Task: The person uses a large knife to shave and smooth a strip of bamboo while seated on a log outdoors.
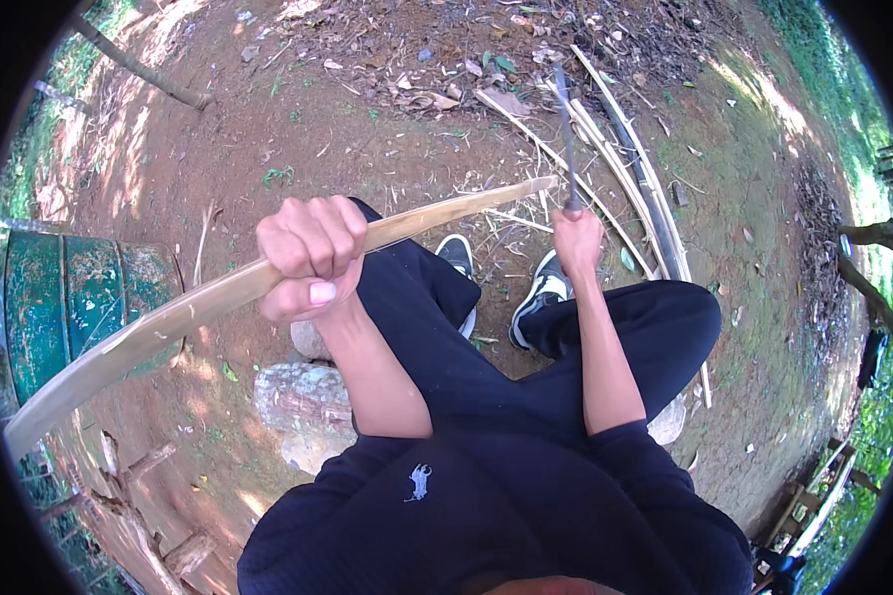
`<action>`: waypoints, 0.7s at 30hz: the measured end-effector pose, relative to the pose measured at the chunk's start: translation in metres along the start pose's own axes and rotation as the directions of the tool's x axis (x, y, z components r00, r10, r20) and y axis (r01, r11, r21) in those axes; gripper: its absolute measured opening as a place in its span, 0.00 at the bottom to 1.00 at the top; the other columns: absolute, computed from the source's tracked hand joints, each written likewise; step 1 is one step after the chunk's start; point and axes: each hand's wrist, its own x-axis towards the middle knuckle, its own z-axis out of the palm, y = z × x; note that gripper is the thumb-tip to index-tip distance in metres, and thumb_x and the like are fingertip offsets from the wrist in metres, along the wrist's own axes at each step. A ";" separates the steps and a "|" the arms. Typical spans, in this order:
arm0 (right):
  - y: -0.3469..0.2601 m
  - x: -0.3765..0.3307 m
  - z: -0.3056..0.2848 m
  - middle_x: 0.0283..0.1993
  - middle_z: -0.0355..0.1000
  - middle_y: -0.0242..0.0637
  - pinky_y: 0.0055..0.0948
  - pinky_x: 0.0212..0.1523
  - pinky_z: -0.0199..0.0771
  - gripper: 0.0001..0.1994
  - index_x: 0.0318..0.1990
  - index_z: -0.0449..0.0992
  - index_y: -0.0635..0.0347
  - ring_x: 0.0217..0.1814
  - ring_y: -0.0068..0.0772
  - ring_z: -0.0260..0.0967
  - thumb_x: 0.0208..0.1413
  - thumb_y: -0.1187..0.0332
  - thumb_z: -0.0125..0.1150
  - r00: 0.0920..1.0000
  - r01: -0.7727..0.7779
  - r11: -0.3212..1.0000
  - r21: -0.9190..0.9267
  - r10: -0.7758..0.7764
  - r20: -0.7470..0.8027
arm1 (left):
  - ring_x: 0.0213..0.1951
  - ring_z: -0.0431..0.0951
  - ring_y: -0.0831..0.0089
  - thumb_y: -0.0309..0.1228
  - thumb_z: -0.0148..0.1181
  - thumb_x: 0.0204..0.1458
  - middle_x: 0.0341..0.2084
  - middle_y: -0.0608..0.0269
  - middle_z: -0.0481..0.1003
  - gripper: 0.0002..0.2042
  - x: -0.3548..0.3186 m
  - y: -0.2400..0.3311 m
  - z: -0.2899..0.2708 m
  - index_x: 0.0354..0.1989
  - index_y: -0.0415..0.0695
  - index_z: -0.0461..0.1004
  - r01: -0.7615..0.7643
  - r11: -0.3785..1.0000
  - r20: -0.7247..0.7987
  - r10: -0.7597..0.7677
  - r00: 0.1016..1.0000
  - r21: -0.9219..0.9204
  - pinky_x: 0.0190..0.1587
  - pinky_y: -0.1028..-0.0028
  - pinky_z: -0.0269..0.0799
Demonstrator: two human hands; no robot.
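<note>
My left hand (313,256) is wrapped round a long, pale, slightly curved bamboo strip (169,327). The strip slants from the lower left, where it looks broadest, up to a narrow end over the ground in front of my shoes. In my right hand (577,243) is the handle of a machete, fingers closed on it. Its long, thin, dark blade (568,134) points away from me, seen nearly edge-on. The strip's narrow end lies just left of the blade's base in the picture; whether they touch I cannot tell.
Several split bamboo strips (620,174) lie on the dirt at the far right, with thin shavings (511,223) around them. A rusty green metal drum (89,297) rests at the left. Stones (303,402) sit beside me, and cut branches (149,516) stand at the lower left.
</note>
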 end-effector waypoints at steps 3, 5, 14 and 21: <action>-0.047 -0.037 -0.013 0.20 0.70 0.50 0.42 0.32 0.71 0.11 0.24 0.71 0.68 0.22 0.44 0.69 0.48 0.66 0.58 0.962 0.151 0.987 0.048 -0.158 0.224 | 0.04 0.42 0.83 0.22 0.49 0.23 0.01 0.75 0.48 0.14 -0.001 -0.012 0.004 0.05 0.48 0.48 0.012 0.999 -0.086 -0.009 0.996 0.034 0.13 0.78 0.37; -0.060 -0.062 -0.013 0.20 0.70 0.50 0.42 0.32 0.70 0.10 0.24 0.71 0.67 0.22 0.47 0.70 0.46 0.68 0.60 0.929 0.210 0.973 0.096 -0.229 0.290 | 0.04 0.46 0.85 0.22 0.49 0.25 0.00 0.75 0.50 0.14 0.001 -0.027 0.004 0.05 0.49 0.49 0.022 0.998 -0.047 -0.020 0.999 0.057 0.12 0.81 0.41; -0.063 -0.075 0.002 0.21 0.70 0.57 0.47 0.36 0.71 0.11 0.24 0.72 0.70 0.28 0.60 0.72 0.48 0.68 0.57 0.914 0.177 0.966 0.189 -0.232 0.333 | 0.03 0.50 0.87 0.22 0.49 0.25 -0.01 0.75 0.53 0.13 0.005 -0.025 0.012 0.04 0.48 0.50 0.024 0.995 0.063 -0.030 0.998 0.097 0.11 0.84 0.44; -0.017 -0.039 0.017 0.29 0.76 0.59 0.48 0.43 0.77 0.13 0.33 0.79 0.67 0.36 0.58 0.77 0.54 0.65 0.53 0.940 0.124 0.981 -0.151 -0.067 0.336 | 0.02 0.49 0.84 0.21 0.51 0.24 0.00 0.74 0.50 0.14 0.007 -0.046 0.019 0.04 0.47 0.50 0.121 0.984 0.100 -0.134 0.986 0.128 0.12 0.82 0.40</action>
